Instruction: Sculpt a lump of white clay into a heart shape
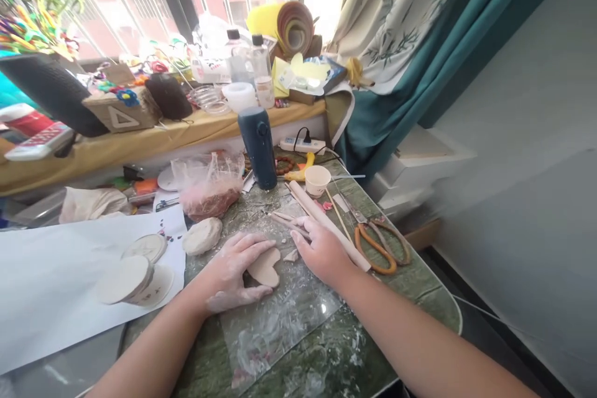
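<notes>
A flat heart-shaped piece of pale clay (265, 266) lies on a clear plastic sheet (280, 323) on the green marble table (410, 286). My left hand (232, 270), dusted with clay, rests over the piece's left side with thumb and fingers curved round it. My right hand (321, 252) lies beside the piece on the right, fingers stretched toward thin wooden sticks (289, 219) and touching them. A small clay scrap (291, 255) sits between the hands.
A wooden rolling pin (326, 224), orange-handled scissors (375, 245), a paper cup (317, 180), a dark blue bottle (257, 146) and a plastic bag of clay (209, 189) stand behind. A clay lump (202, 235) and clay discs (130, 273) on white paper (46, 286) lie left.
</notes>
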{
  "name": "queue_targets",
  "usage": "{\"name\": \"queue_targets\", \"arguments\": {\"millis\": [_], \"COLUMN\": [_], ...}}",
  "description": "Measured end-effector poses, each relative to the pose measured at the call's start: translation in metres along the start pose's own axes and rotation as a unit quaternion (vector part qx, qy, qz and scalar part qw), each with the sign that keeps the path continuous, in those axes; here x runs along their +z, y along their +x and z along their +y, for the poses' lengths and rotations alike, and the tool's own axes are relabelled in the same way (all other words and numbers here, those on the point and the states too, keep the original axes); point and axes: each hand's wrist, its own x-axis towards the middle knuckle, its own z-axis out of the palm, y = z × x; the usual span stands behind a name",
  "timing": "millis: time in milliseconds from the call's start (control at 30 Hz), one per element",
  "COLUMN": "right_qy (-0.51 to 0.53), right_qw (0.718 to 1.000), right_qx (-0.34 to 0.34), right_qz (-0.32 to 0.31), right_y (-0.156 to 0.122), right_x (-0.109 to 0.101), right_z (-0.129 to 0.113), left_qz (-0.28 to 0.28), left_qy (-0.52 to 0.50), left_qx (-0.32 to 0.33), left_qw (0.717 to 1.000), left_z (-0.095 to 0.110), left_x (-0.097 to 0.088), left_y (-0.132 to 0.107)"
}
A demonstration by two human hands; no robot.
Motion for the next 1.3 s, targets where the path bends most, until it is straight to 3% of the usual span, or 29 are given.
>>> {"name": "queue_targets", "arguments": {"millis": [167,467,600,733,867,1000,1300], "right_qy": [-0.015,0.024,0.082,0.162,0.232,0.263,0.238], "right_qw": [0.999,0.996,0.985,0.96,0.953,0.954,0.956], "right_qx": [-0.012,-0.027,-0.032,-0.012,0.032,0.047,0.03], "right_qz": [0.025,0.083,0.148,0.227,0.192,0.136,0.171], "right_y": [-0.003,-0.002,-0.009,-0.034,-0.054,-0.053,-0.033], "right_x": [0.002,0.004,0.004,0.003,0.021,0.045,0.051], "right_z": [-0.003,0.0,0.002,-0.003,-0.004,0.0,0.002], "left_qz": [0.015,0.071,0.072,0.062,0.078,0.084,0.088], "left_qy": [0.016,0.078,0.067,0.023,0.026,0.024,-0.014], "left_qx": [0.03,-0.04,-0.059,-0.055,-0.069,-0.048,0.02], "left_qw": [0.999,0.994,0.993,0.996,0.994,0.995,0.996], "left_z": [0.001,0.009,0.004,0.0,0.002,0.004,0.001], "left_x": [0.003,0.022,0.026,0.026,0.029,0.031,0.026], "left_y": [-0.001,0.005,0.005,0.005,0.009,0.012,0.006]}}
